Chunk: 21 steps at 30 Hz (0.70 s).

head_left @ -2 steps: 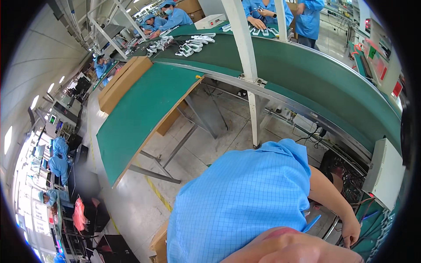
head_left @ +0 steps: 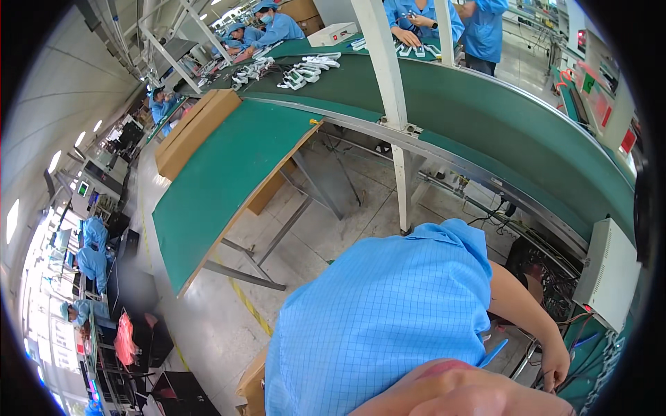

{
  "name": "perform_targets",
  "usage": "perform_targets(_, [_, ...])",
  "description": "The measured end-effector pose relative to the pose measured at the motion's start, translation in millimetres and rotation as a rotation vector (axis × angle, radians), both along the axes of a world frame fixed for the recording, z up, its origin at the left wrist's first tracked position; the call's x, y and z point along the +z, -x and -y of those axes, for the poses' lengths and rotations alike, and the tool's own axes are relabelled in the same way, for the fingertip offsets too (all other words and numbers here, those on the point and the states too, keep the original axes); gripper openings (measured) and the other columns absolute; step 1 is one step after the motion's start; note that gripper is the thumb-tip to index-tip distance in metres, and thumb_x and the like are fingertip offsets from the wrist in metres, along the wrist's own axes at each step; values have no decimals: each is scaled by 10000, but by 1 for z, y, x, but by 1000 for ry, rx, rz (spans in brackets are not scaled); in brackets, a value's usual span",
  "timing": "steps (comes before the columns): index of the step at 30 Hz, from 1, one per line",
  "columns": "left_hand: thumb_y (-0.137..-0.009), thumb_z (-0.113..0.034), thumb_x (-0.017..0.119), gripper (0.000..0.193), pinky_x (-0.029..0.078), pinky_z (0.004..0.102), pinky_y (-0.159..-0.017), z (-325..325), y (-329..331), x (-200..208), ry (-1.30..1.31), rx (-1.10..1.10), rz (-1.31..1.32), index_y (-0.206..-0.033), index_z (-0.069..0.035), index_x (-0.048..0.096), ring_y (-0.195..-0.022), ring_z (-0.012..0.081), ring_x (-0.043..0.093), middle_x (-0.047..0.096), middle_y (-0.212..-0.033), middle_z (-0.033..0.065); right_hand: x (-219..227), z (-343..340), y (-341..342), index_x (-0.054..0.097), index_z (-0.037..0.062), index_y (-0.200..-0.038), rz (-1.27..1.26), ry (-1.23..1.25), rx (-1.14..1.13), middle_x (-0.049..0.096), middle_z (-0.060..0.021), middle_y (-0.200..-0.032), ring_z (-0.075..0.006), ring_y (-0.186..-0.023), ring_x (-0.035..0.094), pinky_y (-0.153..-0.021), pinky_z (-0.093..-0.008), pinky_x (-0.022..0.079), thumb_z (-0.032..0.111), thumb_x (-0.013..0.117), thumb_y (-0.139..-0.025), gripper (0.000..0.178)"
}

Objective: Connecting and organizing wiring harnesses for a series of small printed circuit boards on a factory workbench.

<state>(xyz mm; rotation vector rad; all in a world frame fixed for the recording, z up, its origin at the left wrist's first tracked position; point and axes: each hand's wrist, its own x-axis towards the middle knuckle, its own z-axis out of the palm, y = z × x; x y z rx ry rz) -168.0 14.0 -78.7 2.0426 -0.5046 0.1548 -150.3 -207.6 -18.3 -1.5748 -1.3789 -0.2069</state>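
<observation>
My right hand hangs low at the right, its fingers pointing down and drawn together among thin dark cables. What lies between the fingertips, if anything, is too small to tell. The bare forearm comes out of a blue checked sleeve. Close by are a green work surface, a blue pen-like piece and a whitish twisted cable bundle. Above them stands a white vented box with a small red light and wires. My left hand does not show.
A long green conveyor with white handheld devices runs across the back, where people in blue work. A white post rises beside it. At left is a green-topped table bearing a long cardboard box. Bundled cables lie below the conveyor.
The standing person at the back right has shifted slightly left. My right hand stays in nearly the same place among the cables.
</observation>
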Motion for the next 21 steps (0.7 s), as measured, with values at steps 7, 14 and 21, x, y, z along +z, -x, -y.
perform_targets(7, [-776, -367, 844, 367, 486, 250, -686, 15, 55, 27, 306, 94, -115, -865, -22, 758, -805, 97, 658, 734, -835, 48, 7, 0, 9, 613, -13, -976, 374, 12, -167, 642, -167, -880, -309, -769, 634, -643, -414, 507, 170, 607, -951, 185])
perform_targets(14, [-720, -381, 878, 379, 459, 237, -603, 23, 61, 27, 496, 205, -117, -796, -25, 775, -713, 86, 637, 721, -768, 29, -11, 0, -5, 586, -19, -999, 96, 5, 27, 626, -156, -912, -295, -772, 619, -672, -402, 512, 185, 621, -949, 213])
perform_targets(21, [-700, -357, 888, 374, 359, 262, -459, 32, 80, 68, 539, 293, -424, -689, -16, 737, -486, 105, 496, 559, -539, 11, -73, 3, -45, 561, -32, -1024, -324, -253, 204, 608, -149, -972, -281, -793, 604, -710, -386, 517, 181, 624, -948, 235])
